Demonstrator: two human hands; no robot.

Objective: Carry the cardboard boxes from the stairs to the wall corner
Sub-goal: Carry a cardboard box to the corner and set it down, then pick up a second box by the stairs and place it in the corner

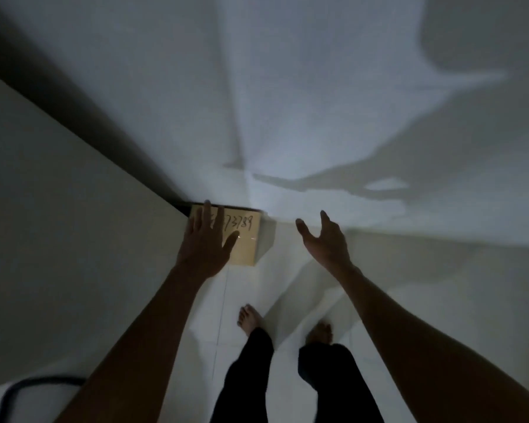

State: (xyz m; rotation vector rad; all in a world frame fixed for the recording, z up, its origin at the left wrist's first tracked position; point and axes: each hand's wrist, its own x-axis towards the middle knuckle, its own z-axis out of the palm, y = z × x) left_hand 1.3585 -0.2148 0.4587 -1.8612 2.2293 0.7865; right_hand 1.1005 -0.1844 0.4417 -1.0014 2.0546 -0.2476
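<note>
Head view, dim light. Cardboard box [242, 239] on the floor [287, 300], tucked into the wall corner [248, 175], far edge against the back wall and left edge close beside a pale panel [58, 209]; handwritten digits across the top face. Left hand [203, 242] spread flat, fingers extended, over the left part of the box top; contact or a slight hover not distinguishable. Right hand [324, 239] open and loosely curled, well to the right of the box, holding nothing. Bare feet [249, 319] on pale tiles just short of the box. Stairs and any further boxes out of view. Probable stage: one box at its destination, hands coming free or about to. Risks, as judged: poor light and hard shadows across corner and floor, hence misjudged edges and a box left skewed or short of the wall; bare toes near the box edge, hence a stubbed or pinched foot on a careless nudge or step; smooth tiles, hence a slip on the turn away; dark cable [28, 389] looping at lower left, hence a possible trip on the return walk; fingers against the left panel, hence a scrape on withdrawal.
</note>
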